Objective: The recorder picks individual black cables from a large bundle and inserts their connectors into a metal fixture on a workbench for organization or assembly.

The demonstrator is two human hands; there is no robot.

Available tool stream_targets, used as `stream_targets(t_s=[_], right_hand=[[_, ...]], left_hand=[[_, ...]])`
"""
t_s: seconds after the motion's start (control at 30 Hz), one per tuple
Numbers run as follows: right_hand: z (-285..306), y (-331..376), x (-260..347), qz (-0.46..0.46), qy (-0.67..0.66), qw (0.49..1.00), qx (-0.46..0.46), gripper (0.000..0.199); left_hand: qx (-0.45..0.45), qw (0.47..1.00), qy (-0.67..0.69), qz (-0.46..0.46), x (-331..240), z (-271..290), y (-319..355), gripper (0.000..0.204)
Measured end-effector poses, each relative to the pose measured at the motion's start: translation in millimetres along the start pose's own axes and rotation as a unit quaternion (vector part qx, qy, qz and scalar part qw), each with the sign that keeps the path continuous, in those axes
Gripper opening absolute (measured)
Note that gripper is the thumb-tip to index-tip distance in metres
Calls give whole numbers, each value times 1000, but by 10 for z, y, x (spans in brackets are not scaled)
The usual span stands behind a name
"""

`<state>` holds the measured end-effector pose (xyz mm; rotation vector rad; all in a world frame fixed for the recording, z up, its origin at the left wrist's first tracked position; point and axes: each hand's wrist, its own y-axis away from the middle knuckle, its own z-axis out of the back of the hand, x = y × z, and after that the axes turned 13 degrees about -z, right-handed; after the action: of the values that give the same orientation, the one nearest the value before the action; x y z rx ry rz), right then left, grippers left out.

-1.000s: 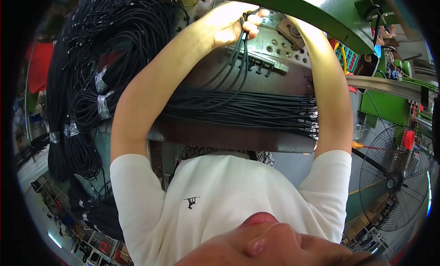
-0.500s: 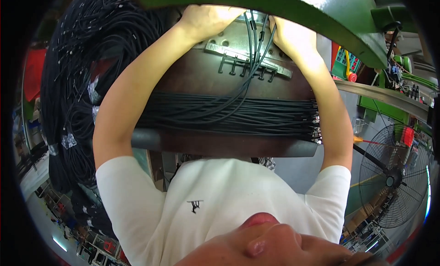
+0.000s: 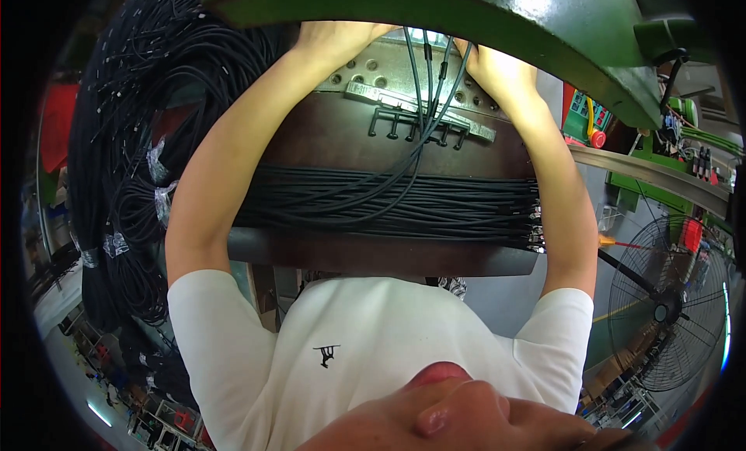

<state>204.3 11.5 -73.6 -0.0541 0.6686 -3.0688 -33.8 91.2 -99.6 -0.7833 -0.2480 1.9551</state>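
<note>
My left hand reaches up beneath the green machine frame, left of several thin black cables. The frame hides its fingers, so I cannot see what they hold. To the right of the same cables is my right hand, its fingertips close beside the rightmost one and mostly covered by the frame. The cables run down from under the frame across a slotted metal bar with dark pegs. From there they bend left over a flat row of black cables with metal ends at the right.
The green machine frame arches over both hands. A perforated metal plate lies beneath them on a brown table. Large bundles of black cable hang at the left. At the right stand a control panel with a red button and a fan.
The whole view has shifted slightly, with the frame and bench lower in it. My left hand has moved a little left, away from the cables.
</note>
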Motion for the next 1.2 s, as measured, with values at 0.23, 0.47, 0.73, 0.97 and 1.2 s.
stream_targets(t_s=[0.23, 0.47, 0.73, 0.97, 1.2], right_hand=[[38, -2, -67, -23, -111, 993, -33, 18], [-171, 31, -275, 34, -135, 987, -81, 17], [573, 562, -113, -23, -231, 972, -27, 30], [1175, 3297, -828, -547, -152, 818, -96, 31], [160, 4562, -536, -374, -236, 860, 256, 39]], left_hand=[[-41, 990, -135, -8, 191, -87, 118, 25], [-114, 981, -133, -87, 41, -10, 38, 20], [11, 986, -125, 112, -647, 400, 164, 42], [492, 769, 288, 288, -2178, 978, 2213, 31], [237, 924, -73, 291, -1801, 228, 3369, 26]])
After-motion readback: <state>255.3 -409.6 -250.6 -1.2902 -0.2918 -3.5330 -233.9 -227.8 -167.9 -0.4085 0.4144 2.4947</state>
